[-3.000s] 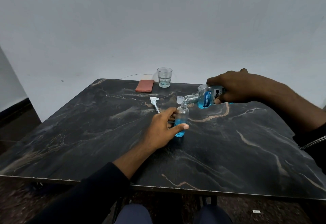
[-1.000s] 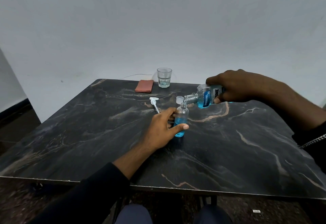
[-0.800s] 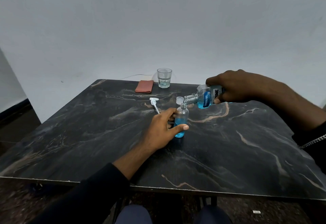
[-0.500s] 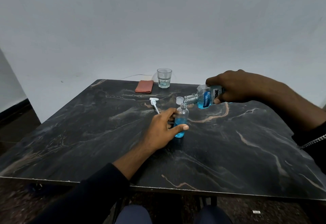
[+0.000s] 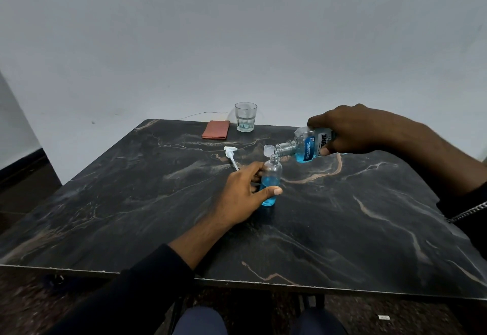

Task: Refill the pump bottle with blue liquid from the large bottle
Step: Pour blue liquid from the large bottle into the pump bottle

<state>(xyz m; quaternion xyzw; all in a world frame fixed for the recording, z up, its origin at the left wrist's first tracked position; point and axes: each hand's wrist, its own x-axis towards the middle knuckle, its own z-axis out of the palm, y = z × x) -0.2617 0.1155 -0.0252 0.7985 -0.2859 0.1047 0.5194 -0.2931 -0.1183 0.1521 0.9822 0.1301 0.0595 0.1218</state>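
While my left hand curls thumb and fingers around the pump bottle, which stands upright on the dark marbled table roughly half full of blue liquid, my right hand grips the large bottle. I hold it tipped nearly level, its open neck right over the pump bottle's mouth. A clear cap shows just behind the pump bottle; I cannot tell what it rests on. The white pump head lies left of the pump bottle, slightly behind it. Well behind the pump bottle sit a glass and a flat reddish pad.
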